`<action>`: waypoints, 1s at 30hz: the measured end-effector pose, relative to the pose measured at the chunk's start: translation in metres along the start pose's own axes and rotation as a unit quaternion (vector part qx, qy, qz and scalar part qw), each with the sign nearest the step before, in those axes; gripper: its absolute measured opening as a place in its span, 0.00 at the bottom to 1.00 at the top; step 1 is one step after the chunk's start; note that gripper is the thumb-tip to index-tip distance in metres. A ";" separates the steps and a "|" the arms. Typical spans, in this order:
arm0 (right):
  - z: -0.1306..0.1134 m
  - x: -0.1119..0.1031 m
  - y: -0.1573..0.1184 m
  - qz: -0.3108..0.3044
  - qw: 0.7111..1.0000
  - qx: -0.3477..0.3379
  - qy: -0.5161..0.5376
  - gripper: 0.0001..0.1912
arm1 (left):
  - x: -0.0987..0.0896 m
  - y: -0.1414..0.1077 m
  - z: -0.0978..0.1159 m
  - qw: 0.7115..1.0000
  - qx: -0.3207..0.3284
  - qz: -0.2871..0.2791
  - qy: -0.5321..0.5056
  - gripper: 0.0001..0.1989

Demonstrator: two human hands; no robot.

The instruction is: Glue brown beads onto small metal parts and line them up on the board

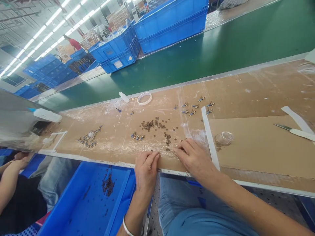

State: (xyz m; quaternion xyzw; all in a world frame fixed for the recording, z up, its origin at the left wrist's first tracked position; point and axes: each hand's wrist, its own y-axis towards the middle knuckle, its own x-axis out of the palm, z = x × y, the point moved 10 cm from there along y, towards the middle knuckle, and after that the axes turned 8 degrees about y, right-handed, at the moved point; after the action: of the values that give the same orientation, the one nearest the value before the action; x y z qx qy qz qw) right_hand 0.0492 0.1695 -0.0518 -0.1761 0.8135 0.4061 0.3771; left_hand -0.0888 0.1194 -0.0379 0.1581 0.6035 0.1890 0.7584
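My left hand [147,166] rests at the table's front edge, thumb and fingers pinched; anything between the fingertips is hidden. To its right, my right hand [193,156] lies low over the table with fingers curled and tips together, and I cannot make out what they hold. Just beyond both hands spread small brown discs [148,125], most of them in a loose pile. Left of that pile is a small group of blue-and-gold figurines [137,136]. More figurines [192,112] lie scattered at the back right, and a larger cluster [88,140] sits at the left.
A clear round dish [223,138] and a white-handled knife [295,130] lie on cardboard at the right. Behind are a tape roll [144,98], a small bottle [124,97] and a green conveyor [157,70]. A blue bin [91,196] stands below, beside a co-worker's arm [11,177].
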 end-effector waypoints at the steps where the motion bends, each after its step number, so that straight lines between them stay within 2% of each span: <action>1: 0.000 -0.001 0.000 0.003 1.000 0.000 -0.002 0.09 | 0.001 0.004 0.011 1.000 0.028 0.005 0.009 0.07; 6: -0.001 -0.005 -0.001 0.022 1.000 -0.001 -0.013 0.08 | 0.016 0.018 0.049 0.988 0.132 -0.014 0.079 0.07; 12: -0.004 -0.007 0.002 0.019 0.999 -0.021 -0.033 0.10 | 0.028 0.021 0.064 0.965 0.216 -0.053 0.136 0.09; 14: -0.006 -0.006 0.005 0.012 0.999 -0.031 -0.038 0.11 | 0.028 0.023 0.063 0.967 0.216 -0.064 0.122 0.10; 18: -0.012 -0.004 0.008 0.007 0.997 -0.053 -0.049 0.11 | 0.029 0.028 0.051 0.982 0.155 -0.104 0.042 0.09; 20: -0.013 -0.003 0.009 0.007 0.997 -0.058 -0.055 0.11 | 0.030 0.028 0.049 0.981 0.150 -0.118 0.036 0.09; 25: -0.009 -0.003 0.009 0.018 0.997 -0.042 -0.070 0.10 | 0.029 0.028 0.050 0.975 0.183 -0.103 0.067 0.10; 30: -0.004 -0.005 0.010 0.021 0.997 -0.020 -0.072 0.10 | 0.025 0.036 0.034 0.986 0.146 -0.067 0.041 0.09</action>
State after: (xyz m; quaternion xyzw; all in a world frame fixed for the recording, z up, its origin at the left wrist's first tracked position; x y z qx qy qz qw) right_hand 0.0441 0.1723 -0.0409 -0.1368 0.7796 0.4414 0.4226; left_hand -0.0539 0.1626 -0.0344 0.2185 0.6644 0.0534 0.7127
